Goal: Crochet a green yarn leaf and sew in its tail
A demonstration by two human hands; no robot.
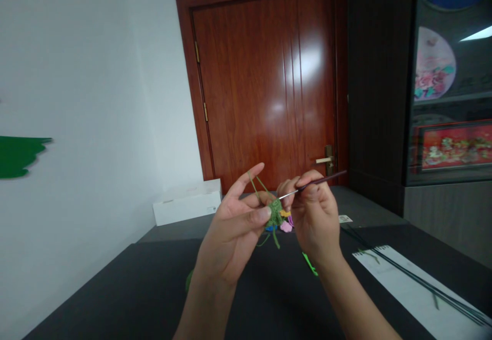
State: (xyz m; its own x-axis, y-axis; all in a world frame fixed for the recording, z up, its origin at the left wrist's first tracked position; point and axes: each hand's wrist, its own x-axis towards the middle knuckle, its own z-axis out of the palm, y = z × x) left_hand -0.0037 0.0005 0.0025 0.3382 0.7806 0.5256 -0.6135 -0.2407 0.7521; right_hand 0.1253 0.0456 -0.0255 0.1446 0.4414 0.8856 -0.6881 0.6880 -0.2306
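My left hand [234,227] is raised over the dark table [146,288] and pinches a small green crochet piece [275,213] between thumb and middle finger. Green yarn [257,182] runs up over its outstretched index finger. My right hand [313,212] is closed round a dark crochet hook [319,180], whose metal tip points left into the green piece. Small pink, yellow and blue crocheted bits [285,224] hang just below the piece, between the two hands.
A white box [187,204] lies at the table's far end by the white wall. A white sheet [418,291] with long dark stems across it lies at the right. A wooden door [269,83] stands behind, a dark cabinet [449,83] at right.
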